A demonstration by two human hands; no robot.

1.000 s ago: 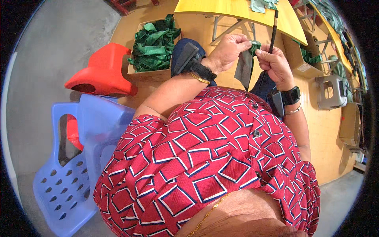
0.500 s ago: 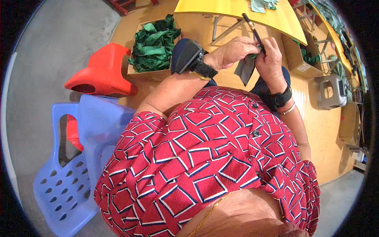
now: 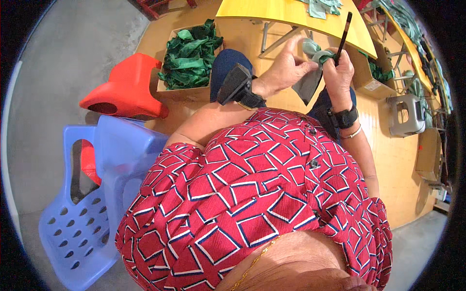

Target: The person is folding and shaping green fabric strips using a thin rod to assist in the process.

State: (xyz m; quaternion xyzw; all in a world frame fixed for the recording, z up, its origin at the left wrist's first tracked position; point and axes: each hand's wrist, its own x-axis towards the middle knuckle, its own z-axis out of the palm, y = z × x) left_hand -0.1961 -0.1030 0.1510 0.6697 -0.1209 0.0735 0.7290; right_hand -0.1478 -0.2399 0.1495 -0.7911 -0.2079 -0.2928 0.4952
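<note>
Cloth [image 3: 319, 56], green above and grey below, between one and two o'clock from mid-view, grey tail hanging toward seven. Gripped at the green part in the closed fingers of the right hand [image 3: 338, 73], at two o'clock. Also clasped there: black stick [image 3: 345, 35], slightly tilted, upper end toward half past twelve. Left hand [image 3: 284, 72], at one o'clock: fingers spread open, thumb just beside the cloth; whether touching, cannot tell. Beyond both hands, toward half past twelve, yellow desk [image 3: 281, 10] with pale green pieces [image 3: 323, 7] on top. At eleven, box [image 3: 187, 94] heaped with green scraps [image 3: 191, 60]; at ten, red stool [image 3: 127, 82]; at eight, blue chair [image 3: 73, 259].
</note>
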